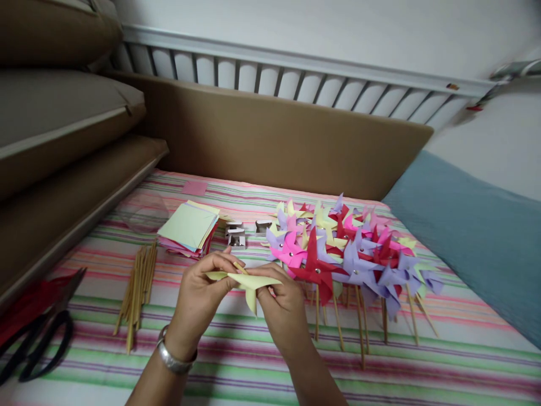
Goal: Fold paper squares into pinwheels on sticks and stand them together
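Note:
Both hands hold a pale yellow paper pinwheel (247, 283) over the striped cloth. My left hand (203, 293), with a silver bracelet at the wrist, pinches its left side; a thin wooden stick shows at the fingertips. My right hand (284, 307) pinches the right side, fingers closed on the paper. To the right lies a heap of finished pinwheels (346, 254) in pink, red, purple and yellow on wooden sticks. A stack of coloured paper squares (190, 228) lies beyond my left hand.
A bundle of wooden sticks (137, 287) lies to the left. Black-handled scissors (38, 344) rest at the far left edge. Small metal boxes (236, 234) sit behind the hands. Brown cushions (63, 141) rise on the left, a blue cushion (477, 225) on the right.

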`<state>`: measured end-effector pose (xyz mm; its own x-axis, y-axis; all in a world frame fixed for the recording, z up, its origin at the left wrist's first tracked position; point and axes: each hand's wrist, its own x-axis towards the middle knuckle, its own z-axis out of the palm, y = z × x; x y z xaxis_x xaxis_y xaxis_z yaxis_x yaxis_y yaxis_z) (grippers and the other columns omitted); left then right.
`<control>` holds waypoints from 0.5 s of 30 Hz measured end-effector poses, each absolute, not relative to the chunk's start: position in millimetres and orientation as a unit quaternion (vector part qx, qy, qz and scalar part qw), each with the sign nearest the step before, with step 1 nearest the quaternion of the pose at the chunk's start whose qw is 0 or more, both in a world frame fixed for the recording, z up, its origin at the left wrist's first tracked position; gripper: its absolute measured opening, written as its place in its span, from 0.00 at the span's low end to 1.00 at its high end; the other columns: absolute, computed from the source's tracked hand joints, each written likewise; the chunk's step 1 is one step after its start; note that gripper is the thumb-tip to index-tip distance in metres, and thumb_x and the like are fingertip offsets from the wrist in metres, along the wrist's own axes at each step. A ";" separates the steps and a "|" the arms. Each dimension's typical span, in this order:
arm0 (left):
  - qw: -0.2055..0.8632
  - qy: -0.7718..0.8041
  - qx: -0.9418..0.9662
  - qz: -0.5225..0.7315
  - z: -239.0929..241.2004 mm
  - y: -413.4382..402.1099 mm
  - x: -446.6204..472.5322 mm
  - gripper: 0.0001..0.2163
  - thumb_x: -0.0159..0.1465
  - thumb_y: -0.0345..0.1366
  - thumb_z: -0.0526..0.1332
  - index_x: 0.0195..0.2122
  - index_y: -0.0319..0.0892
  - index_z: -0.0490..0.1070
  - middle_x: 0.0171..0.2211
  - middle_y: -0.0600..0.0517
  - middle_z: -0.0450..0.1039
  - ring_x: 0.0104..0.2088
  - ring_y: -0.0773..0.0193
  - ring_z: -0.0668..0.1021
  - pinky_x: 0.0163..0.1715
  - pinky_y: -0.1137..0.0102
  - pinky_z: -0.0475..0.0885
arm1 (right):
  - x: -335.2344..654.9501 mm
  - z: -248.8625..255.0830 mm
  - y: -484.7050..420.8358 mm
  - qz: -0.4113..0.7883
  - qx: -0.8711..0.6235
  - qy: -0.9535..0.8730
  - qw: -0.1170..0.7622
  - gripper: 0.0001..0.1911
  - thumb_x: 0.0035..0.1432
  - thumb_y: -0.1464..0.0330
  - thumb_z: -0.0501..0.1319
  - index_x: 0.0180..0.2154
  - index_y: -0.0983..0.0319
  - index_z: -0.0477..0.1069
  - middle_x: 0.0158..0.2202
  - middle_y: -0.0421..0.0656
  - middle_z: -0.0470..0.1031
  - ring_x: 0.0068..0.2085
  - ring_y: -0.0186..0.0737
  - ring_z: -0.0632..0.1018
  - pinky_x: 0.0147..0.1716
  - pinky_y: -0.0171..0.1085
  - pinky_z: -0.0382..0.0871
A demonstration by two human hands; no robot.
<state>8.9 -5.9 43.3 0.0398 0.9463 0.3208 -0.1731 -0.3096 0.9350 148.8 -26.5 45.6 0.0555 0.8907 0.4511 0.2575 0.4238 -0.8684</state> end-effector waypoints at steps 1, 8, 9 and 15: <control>0.469 0.353 0.547 0.597 43.1 -5.9 8.9 0.05 0.52 0.28 0.66 0.24 0.43 0.71 0.28 0.53 0.76 0.34 0.64 0.77 0.59 0.56 0.55 | 148.7 45.2 -26.5 0.279 -0.457 -0.627 0.566 0.11 0.53 0.76 0.57 0.33 0.58 0.77 0.29 0.41 0.75 0.32 0.36 0.76 0.29 0.33 0.69; 0.474 0.352 0.546 0.595 42.2 -6.9 8.6 0.06 0.52 0.27 0.65 0.24 0.44 0.71 0.28 0.56 0.76 0.33 0.66 0.77 0.60 0.58 0.54 | 147.1 47.2 -27.7 0.280 -0.459 -0.626 0.565 0.12 0.53 0.76 0.57 0.33 0.58 0.77 0.29 0.42 0.75 0.33 0.37 0.76 0.30 0.33 0.70; 0.475 0.353 0.545 0.594 42.2 -7.0 8.6 0.06 0.52 0.27 0.65 0.24 0.44 0.71 0.28 0.56 0.76 0.33 0.66 0.77 0.60 0.58 0.54 | 147.0 47.5 -28.0 0.279 -0.460 -0.626 0.565 0.12 0.53 0.76 0.57 0.33 0.58 0.77 0.29 0.42 0.75 0.33 0.36 0.76 0.30 0.33 0.70; 0.487 0.358 0.530 0.595 40.8 -6.6 9.1 0.06 0.51 0.27 0.66 0.23 0.43 0.70 0.27 0.55 0.76 0.33 0.66 0.77 0.60 0.57 0.53 | 146.8 47.9 -28.5 0.270 -0.460 -0.629 0.565 0.13 0.53 0.77 0.57 0.33 0.58 0.77 0.30 0.42 0.75 0.32 0.36 0.76 0.30 0.33 0.70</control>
